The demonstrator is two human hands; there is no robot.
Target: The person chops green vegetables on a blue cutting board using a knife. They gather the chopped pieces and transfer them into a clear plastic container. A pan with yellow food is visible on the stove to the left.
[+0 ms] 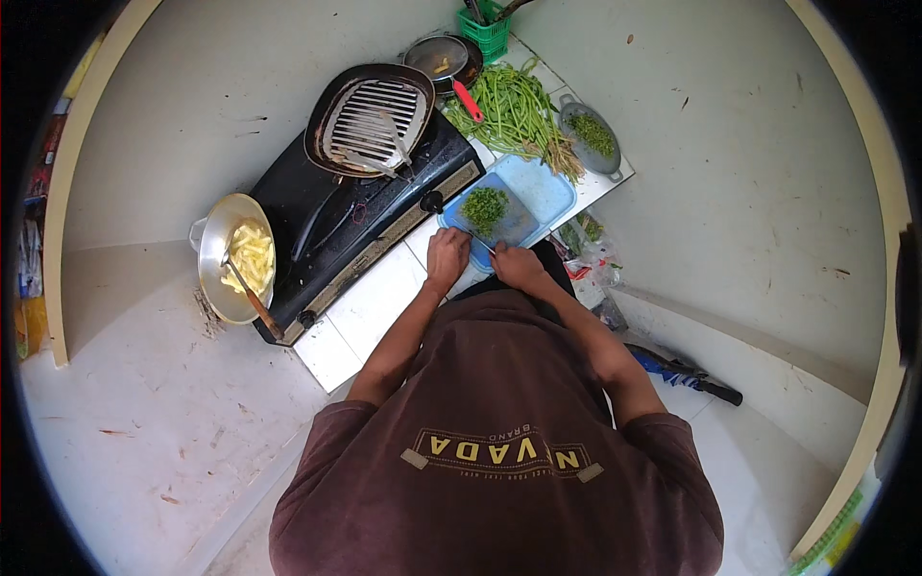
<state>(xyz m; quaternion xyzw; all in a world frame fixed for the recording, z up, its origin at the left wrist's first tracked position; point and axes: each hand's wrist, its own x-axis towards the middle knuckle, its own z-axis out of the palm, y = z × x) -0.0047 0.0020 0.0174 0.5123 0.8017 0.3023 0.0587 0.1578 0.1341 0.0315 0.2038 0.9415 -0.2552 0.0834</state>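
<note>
My right hand (518,267) grips a knife (482,243) whose thin blade slants up and left, beside the near edge of a pile of chopped green herbs (485,207). The pile lies at the left of a light blue plastic tray (542,175), on a greyish, board-like surface (516,222). At the tray's near left edge, my left hand (448,256) has its fingers bent close to the blade's far end. Whether these fingers hold anything is too small to tell. Behind the tray lies a heap of leafy green stalks (508,101) with roots.
A black gas stove (324,223) stands left, with a grill pan (371,119) and tongs on it. A wok (215,263) holds pale cut strips and a wooden-handled spatula. A grey bowl (607,162) of chopped greens, a red-handled strainer (437,56) and a green basket (486,36) stand behind.
</note>
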